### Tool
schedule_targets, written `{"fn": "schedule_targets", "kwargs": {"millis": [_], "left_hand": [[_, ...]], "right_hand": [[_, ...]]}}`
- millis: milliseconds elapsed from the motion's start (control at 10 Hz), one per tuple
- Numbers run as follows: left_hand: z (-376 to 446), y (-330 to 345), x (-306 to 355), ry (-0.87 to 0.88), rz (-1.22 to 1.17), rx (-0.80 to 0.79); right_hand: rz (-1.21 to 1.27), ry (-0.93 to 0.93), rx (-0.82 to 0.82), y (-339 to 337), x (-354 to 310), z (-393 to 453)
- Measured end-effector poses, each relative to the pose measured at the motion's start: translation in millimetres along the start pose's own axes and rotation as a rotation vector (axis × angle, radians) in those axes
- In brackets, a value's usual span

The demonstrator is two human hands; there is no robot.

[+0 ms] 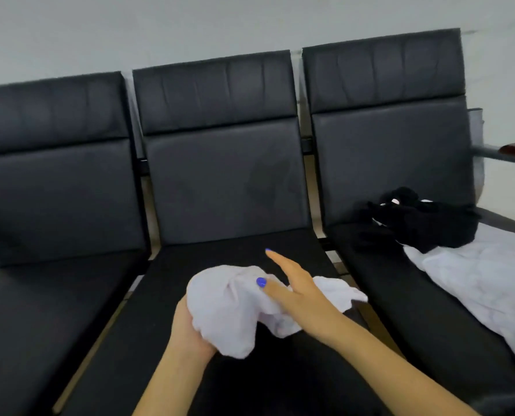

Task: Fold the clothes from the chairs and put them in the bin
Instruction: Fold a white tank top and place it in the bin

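Head view shows two bare forearms reaching over the front edge of the middle chair (220, 181) in a row of three black padded seats. Nearest, the left hand (190, 325) is curled under a bunched white garment (229, 307) and grips it from below, above the middle seat. The right hand (295, 289) lies over the garment's right part, its thumb pressed on the cloth and its forefinger stretched straight toward the chair back; the other fingers are hidden, so whether they pinch the cloth I cannot tell. Farther right, a crumpled white cloth (475, 280) spreads along the right edge of the right chair (388, 163). Behind it, near the back corner of that seat, a black garment (424, 223) lies in a heap, overlapping the white cloth's far end. The left chair (55, 187) stands beside the middle one, before a pale wall (160, 25).
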State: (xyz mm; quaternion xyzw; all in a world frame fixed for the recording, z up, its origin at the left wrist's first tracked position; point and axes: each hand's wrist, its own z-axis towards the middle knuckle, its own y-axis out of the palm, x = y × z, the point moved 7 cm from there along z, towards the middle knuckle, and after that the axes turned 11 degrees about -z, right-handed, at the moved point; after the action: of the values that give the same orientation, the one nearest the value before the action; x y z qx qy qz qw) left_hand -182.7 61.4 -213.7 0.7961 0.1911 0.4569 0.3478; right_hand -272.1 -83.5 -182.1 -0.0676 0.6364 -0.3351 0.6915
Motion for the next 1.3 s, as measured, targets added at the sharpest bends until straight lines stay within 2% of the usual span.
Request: {"fn": "schedule_targets", "kwargs": {"millis": [100,200,300,400,500,600,700,800,900,1000,1100,1200,1300], "left_hand": [[4.2,-24.8,44.3,0.133,-0.068,0.029],[12.6,-59.3,63.6,0.115,-0.222,0.032],[14.9,-90.8,79.3,0.095,-0.303,0.027],[11.8,-103.7,99.0,0.164,-0.291,-0.018],[1.2,-106.1,113.0,0.193,-0.481,-0.1],[-3.2,-106.4,121.8,0.193,-0.712,-0.179],[-4.4,-103.5,126.8,0.21,-0.714,-0.228],[-2.5,-104.9,129.7,0.218,-0.785,-0.216],[2.3,-106.9,130.2,0.218,-0.833,-0.215],[5.9,-111.7,134.0,0.272,-0.894,-0.166],[10.2,-119.8,138.1,0.342,-0.903,-0.085],[14.3,-125.5,116.4,0.315,-0.676,0.158],[21.9,-120.4,97.7,0.297,-0.355,0.232]], "right_hand": [[-0.161,0.061,-0.071,18.4,20.9,12.3],[-0.508,0.087,-0.185,37.8,45.5,24.3],[-0.649,0.11,-0.298,66.4,64.7,32.2],[-0.837,0.058,-0.265,84.0,69.9,36.4],[-0.839,0.019,-0.17,82.2,62.7,42.5],[-0.424,0.136,-0.084,65.6,55.7,44.2],[0.492,0.353,0.176,31.2,57.5,40.5],[0.967,0.424,0.385,-6.1,83.6,34.2],[0.251,0.572,0.459,-41.7,114.2,16.9],[0.029,0.781,0.563,-66.0,144.9,0.5],[-0.111,0.941,0.57,-77.4,161.8,-7.7],[0.243,0.871,0.73,-73.7,168.4,-5.3],[0.188,0.621,0.829,-73.7,142.4,-3.1]]}}
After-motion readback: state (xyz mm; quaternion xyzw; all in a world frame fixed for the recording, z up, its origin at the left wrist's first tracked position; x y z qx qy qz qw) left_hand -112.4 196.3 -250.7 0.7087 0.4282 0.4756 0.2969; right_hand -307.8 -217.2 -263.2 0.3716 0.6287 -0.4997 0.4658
